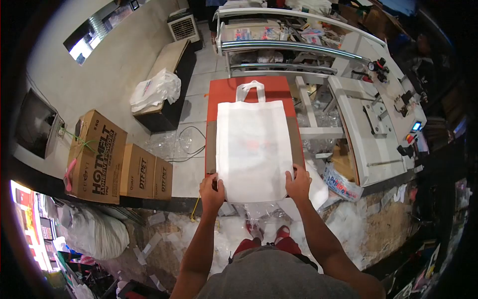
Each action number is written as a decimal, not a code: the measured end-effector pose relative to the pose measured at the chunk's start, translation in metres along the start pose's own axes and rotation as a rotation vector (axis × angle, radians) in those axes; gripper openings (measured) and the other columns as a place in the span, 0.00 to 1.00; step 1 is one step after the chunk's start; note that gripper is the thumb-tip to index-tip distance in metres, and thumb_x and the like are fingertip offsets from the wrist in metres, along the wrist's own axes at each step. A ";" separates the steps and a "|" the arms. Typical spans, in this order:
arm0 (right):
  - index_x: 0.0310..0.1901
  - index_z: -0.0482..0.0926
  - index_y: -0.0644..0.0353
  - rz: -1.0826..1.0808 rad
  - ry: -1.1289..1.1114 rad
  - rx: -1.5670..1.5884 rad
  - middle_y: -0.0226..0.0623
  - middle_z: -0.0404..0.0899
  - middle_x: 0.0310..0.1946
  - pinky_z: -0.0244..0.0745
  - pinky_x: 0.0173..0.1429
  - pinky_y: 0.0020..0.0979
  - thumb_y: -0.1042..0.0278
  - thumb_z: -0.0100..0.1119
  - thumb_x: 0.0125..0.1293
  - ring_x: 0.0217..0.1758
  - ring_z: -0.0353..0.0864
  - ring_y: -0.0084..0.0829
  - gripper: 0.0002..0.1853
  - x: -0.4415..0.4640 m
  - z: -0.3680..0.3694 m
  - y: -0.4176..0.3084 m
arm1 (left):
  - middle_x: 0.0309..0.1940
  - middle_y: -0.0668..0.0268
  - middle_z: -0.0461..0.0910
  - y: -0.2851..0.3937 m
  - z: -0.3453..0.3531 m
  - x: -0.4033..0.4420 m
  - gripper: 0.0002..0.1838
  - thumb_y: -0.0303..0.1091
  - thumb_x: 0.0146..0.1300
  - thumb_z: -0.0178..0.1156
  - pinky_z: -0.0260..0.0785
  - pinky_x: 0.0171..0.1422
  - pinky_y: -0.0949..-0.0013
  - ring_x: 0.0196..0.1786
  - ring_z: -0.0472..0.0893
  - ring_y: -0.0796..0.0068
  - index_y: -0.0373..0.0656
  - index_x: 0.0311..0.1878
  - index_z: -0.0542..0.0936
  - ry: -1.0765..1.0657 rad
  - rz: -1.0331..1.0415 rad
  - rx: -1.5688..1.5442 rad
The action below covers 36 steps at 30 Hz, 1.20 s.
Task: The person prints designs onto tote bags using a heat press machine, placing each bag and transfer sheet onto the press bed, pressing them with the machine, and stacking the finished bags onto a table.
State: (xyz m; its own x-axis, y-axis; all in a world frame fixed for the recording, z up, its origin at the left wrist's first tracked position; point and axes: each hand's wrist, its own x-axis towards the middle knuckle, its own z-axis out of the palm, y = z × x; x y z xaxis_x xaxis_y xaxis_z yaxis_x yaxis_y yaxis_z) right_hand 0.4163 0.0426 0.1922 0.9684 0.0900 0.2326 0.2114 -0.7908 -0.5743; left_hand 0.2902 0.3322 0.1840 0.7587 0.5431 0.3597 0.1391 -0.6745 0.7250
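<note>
A white fabric tote bag (251, 149) lies flat on a red and brown platen (226, 94), its looped handle pointing away from me. Faint coloured print shows through the middle of the fabric. My left hand (212, 193) pinches the bag's left side close to the near corner. On the opposite side, my right hand (299, 184) grips the right edge, thumb on top of the fabric. The bag's near end reaches slightly past the platen toward my body. Fingers under the fabric are hidden.
Right of the platen stands a white press machine (371, 134) with a lit display. A metal roller bar (294, 46) spans the far side. Cardboard boxes (102, 159) stand at left, and a stack of white bags (155, 89) rests on a bench. Plastic scraps litter the floor.
</note>
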 end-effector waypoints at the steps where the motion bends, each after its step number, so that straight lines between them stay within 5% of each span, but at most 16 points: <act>1: 0.55 0.75 0.57 -0.001 -0.001 0.001 0.39 0.80 0.40 0.64 0.53 0.49 0.61 0.66 0.62 0.46 0.75 0.45 0.21 0.000 0.000 0.000 | 0.41 0.56 0.80 0.000 0.000 0.000 0.15 0.29 0.59 0.64 0.70 0.54 0.53 0.47 0.78 0.52 0.41 0.50 0.81 0.009 -0.003 -0.015; 12: 0.55 0.74 0.57 0.032 -0.014 0.090 0.39 0.80 0.41 0.65 0.53 0.49 0.63 0.67 0.61 0.48 0.76 0.45 0.21 0.000 -0.002 0.001 | 0.40 0.57 0.80 0.001 0.001 -0.002 0.15 0.28 0.59 0.64 0.72 0.49 0.57 0.42 0.79 0.55 0.41 0.50 0.81 0.044 0.029 0.047; 15: 0.49 0.77 0.63 -0.016 0.030 0.191 0.47 0.80 0.40 0.72 0.49 0.49 0.65 0.68 0.60 0.43 0.79 0.52 0.18 0.005 -0.004 0.010 | 0.45 0.60 0.81 -0.002 0.004 -0.001 0.13 0.30 0.68 0.58 0.73 0.52 0.66 0.45 0.80 0.68 0.40 0.54 0.80 -0.014 -0.227 -0.135; 16: 0.46 0.78 0.63 0.128 -0.009 0.447 0.48 0.81 0.39 0.72 0.52 0.48 0.65 0.66 0.61 0.44 0.79 0.51 0.15 0.008 -0.015 0.012 | 0.50 0.60 0.81 -0.024 0.008 -0.002 0.13 0.31 0.71 0.55 0.72 0.55 0.67 0.48 0.80 0.70 0.40 0.55 0.79 -0.011 -0.290 -0.268; 17: 0.46 0.79 0.61 -0.013 0.115 0.350 0.47 0.82 0.42 0.72 0.53 0.46 0.65 0.64 0.63 0.46 0.80 0.49 0.13 0.006 -0.019 0.029 | 0.52 0.60 0.81 0.003 -0.013 0.006 0.13 0.30 0.72 0.54 0.72 0.56 0.67 0.51 0.79 0.70 0.37 0.55 0.79 -0.120 -0.461 -0.205; 18: 0.44 0.80 0.60 0.055 0.135 0.303 0.43 0.82 0.41 0.72 0.52 0.46 0.64 0.62 0.65 0.45 0.80 0.48 0.11 0.002 -0.039 0.035 | 0.52 0.61 0.81 -0.023 -0.012 -0.005 0.14 0.32 0.73 0.54 0.71 0.56 0.67 0.52 0.78 0.71 0.35 0.56 0.78 0.012 -0.348 -0.417; 21: 0.40 0.80 0.57 0.132 0.163 0.172 0.40 0.81 0.36 0.72 0.49 0.49 0.68 0.60 0.63 0.42 0.80 0.46 0.06 -0.028 -0.053 0.130 | 0.53 0.61 0.79 -0.087 -0.041 -0.033 0.17 0.35 0.74 0.54 0.71 0.57 0.67 0.51 0.77 0.71 0.33 0.58 0.76 0.098 -0.446 -0.576; 25: 0.36 0.80 0.60 0.266 0.026 -0.195 0.44 0.81 0.31 0.76 0.45 0.46 0.70 0.61 0.57 0.37 0.82 0.47 0.06 -0.085 -0.049 0.312 | 0.53 0.54 0.79 -0.098 -0.061 -0.101 0.23 0.44 0.75 0.54 0.71 0.57 0.59 0.50 0.78 0.62 0.33 0.61 0.74 0.200 -0.783 -0.151; 27: 0.37 0.80 0.59 0.303 0.010 -0.374 0.45 0.81 0.35 0.77 0.44 0.48 0.65 0.61 0.58 0.38 0.82 0.48 0.08 -0.102 -0.055 0.396 | 0.53 0.50 0.79 -0.119 -0.067 -0.153 0.25 0.48 0.74 0.52 0.71 0.58 0.54 0.53 0.78 0.54 0.35 0.61 0.74 -0.130 -0.722 0.398; 28: 0.37 0.80 0.61 0.288 -0.192 -0.661 0.48 0.81 0.36 0.78 0.45 0.49 0.60 0.61 0.59 0.39 0.82 0.51 0.12 -0.096 -0.063 0.430 | 0.52 0.48 0.80 -0.136 -0.070 -0.188 0.26 0.48 0.72 0.54 0.72 0.59 0.54 0.54 0.78 0.52 0.35 0.61 0.75 -0.322 -0.736 0.576; 29: 0.43 0.80 0.57 0.390 -0.174 -0.654 0.44 0.81 0.37 0.78 0.43 0.49 0.57 0.55 0.63 0.38 0.81 0.46 0.15 -0.099 -0.063 0.474 | 0.51 0.47 0.80 -0.145 -0.072 -0.219 0.26 0.49 0.71 0.56 0.72 0.59 0.53 0.56 0.78 0.49 0.35 0.60 0.76 -0.515 -0.747 0.757; 30: 0.45 0.81 0.58 0.464 -0.094 -0.598 0.46 0.81 0.39 0.79 0.46 0.50 0.57 0.56 0.63 0.41 0.82 0.50 0.15 -0.090 -0.077 0.488 | 0.51 0.47 0.80 -0.141 -0.070 -0.244 0.26 0.49 0.71 0.56 0.72 0.59 0.53 0.56 0.78 0.49 0.35 0.60 0.76 -0.528 -0.758 0.779; 32: 0.46 0.81 0.62 0.740 -0.059 -0.359 0.55 0.82 0.47 0.78 0.56 0.48 0.53 0.63 0.58 0.53 0.82 0.54 0.21 -0.077 -0.083 0.563 | 0.38 0.51 0.82 -0.117 -0.064 -0.301 0.21 0.44 0.67 0.60 0.73 0.44 0.54 0.40 0.81 0.56 0.33 0.50 0.79 -0.808 -0.513 0.626; 34: 0.48 0.81 0.62 0.485 0.188 -0.154 0.55 0.83 0.48 0.79 0.57 0.45 0.58 0.60 0.61 0.54 0.82 0.51 0.18 -0.081 -0.081 0.639 | 0.31 0.53 0.82 -0.101 -0.048 -0.327 0.18 0.42 0.65 0.62 0.74 0.37 0.54 0.32 0.82 0.59 0.32 0.44 0.81 -0.952 -0.410 0.552; 36: 0.48 0.81 0.61 0.439 0.146 -0.262 0.54 0.83 0.48 0.79 0.57 0.45 0.59 0.59 0.62 0.54 0.82 0.50 0.17 -0.053 -0.087 0.654 | 0.30 0.58 0.82 -0.092 -0.031 -0.342 0.20 0.42 0.64 0.64 0.75 0.38 0.58 0.32 0.82 0.65 0.34 0.49 0.79 -1.586 -0.218 0.625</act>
State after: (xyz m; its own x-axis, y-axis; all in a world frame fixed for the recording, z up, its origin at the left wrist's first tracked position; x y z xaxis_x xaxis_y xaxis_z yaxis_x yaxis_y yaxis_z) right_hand 0.4918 -0.5317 -0.1276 0.9258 -0.3541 0.1324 -0.2677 -0.8614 -0.4316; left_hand -0.0017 0.2237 0.0128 0.4792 -0.0836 -0.8737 0.2327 -0.9477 0.2183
